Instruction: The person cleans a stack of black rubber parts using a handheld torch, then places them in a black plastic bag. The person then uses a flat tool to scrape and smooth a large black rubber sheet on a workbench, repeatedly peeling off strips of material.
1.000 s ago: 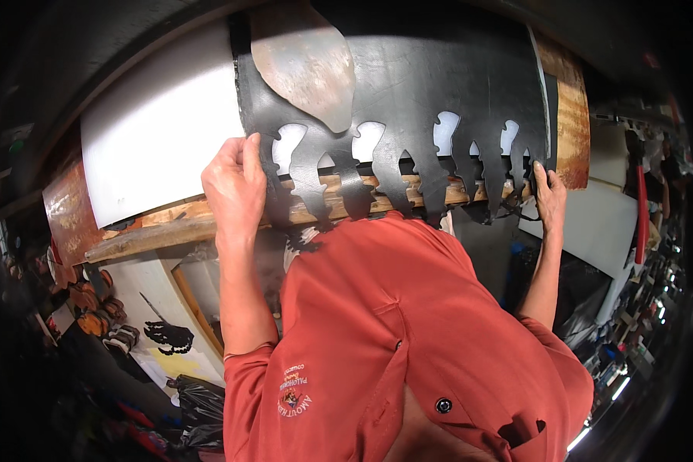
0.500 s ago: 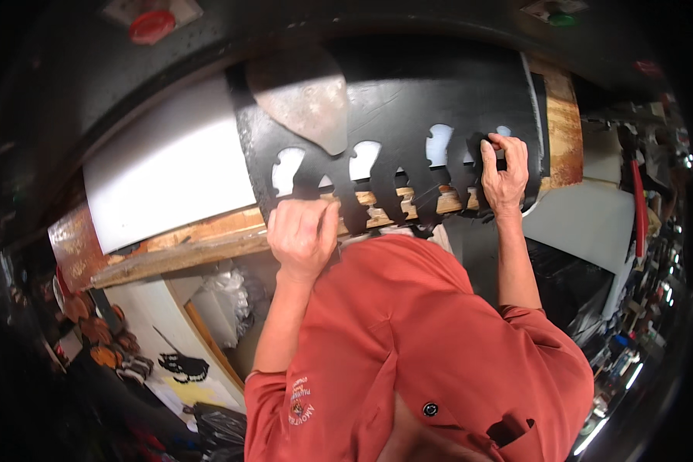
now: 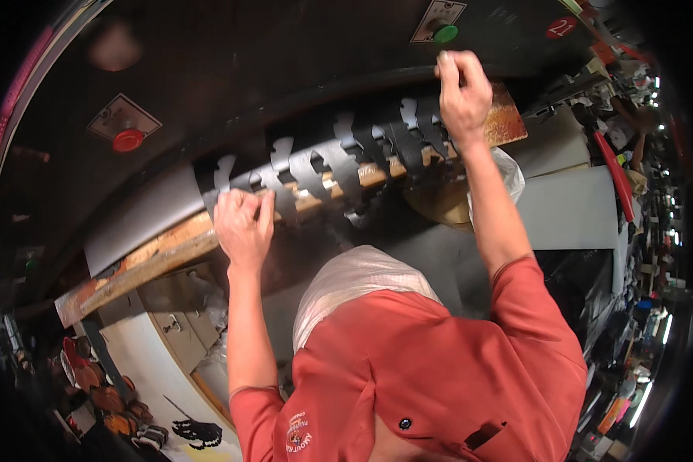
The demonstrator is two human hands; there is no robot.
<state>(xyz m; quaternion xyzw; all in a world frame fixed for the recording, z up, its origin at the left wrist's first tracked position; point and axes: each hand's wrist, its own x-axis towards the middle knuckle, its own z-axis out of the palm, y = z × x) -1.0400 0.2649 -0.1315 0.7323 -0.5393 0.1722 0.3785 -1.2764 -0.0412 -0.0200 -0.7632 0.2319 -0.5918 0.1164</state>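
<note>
A black sheet [image 3: 208, 182] with several curved cut-outs lies along a wooden board [image 3: 150, 258], and its strips hang over the near edge. At the sheet's near left corner, my left hand [image 3: 242, 227] is closed, fingers bent onto its edge. My right hand [image 3: 467, 100] is raised above the sheet's right end, fingers curled and thumb close to the fingertips, with nothing visible in it. Just beyond those fingertips is a green button [image 3: 445, 33] on a dark machine body [image 3: 285, 46]. Most of the sheet's far part is hidden under this body.
A red button [image 3: 128, 139] sits on the machine front at left. A pale board [image 3: 142, 223] lies left of the sheet. To the right are a grey panel [image 3: 566, 212] and a red bar [image 3: 614, 175]. A plastic bag [image 3: 508, 171] hangs near my right forearm.
My right hand has left the sheet and risen to near the green button. My left hand stays at the sheet's edge. The view has shifted; the grey metal plate on the sheet no longer shows.
</note>
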